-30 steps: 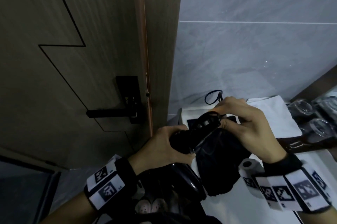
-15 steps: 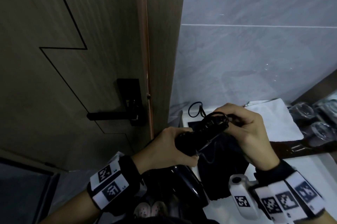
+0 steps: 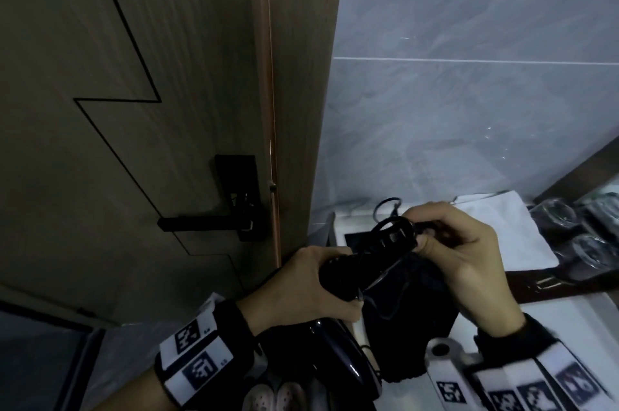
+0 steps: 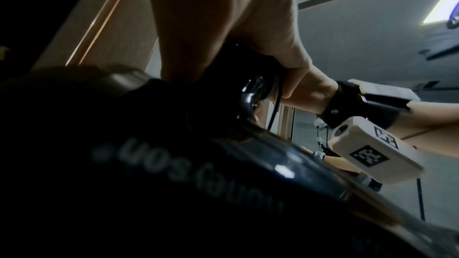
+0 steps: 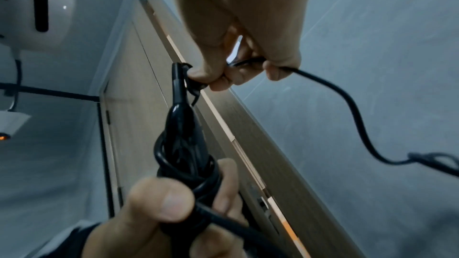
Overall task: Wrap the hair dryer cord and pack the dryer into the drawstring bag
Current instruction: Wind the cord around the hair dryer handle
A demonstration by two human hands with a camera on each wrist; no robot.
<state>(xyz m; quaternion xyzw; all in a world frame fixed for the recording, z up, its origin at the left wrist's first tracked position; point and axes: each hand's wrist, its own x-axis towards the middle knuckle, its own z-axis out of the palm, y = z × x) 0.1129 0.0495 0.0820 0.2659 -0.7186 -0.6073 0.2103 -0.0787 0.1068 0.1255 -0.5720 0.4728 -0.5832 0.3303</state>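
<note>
My left hand [image 3: 311, 280] grips the handle of the black hair dryer [image 3: 341, 357], thumb pressing the cord coils [image 5: 183, 164] wound on it. The dryer's glossy body [image 4: 198, 174] hangs below that hand. At the handle's far end my right hand [image 3: 435, 233] pinches the black cord [image 5: 347, 105], whose free length trails off to the right. A small loop of cord [image 3: 388, 206] shows behind the hands. The black drawstring bag [image 3: 412, 317] lies on the counter under both hands, partly hidden by them.
A wooden door with a black lever handle [image 3: 207, 226] stands close on the left. Grey tiled wall [image 3: 469, 126] is behind. On the white counter [image 3: 569, 317] lie a white towel [image 3: 495, 229] and, far right, drinking glasses [image 3: 593, 250] on a dark tray.
My right hand has carried the cord round the end of the handle, and the free loop behind it has shrunk. The left hand kept its grip on the handle.
</note>
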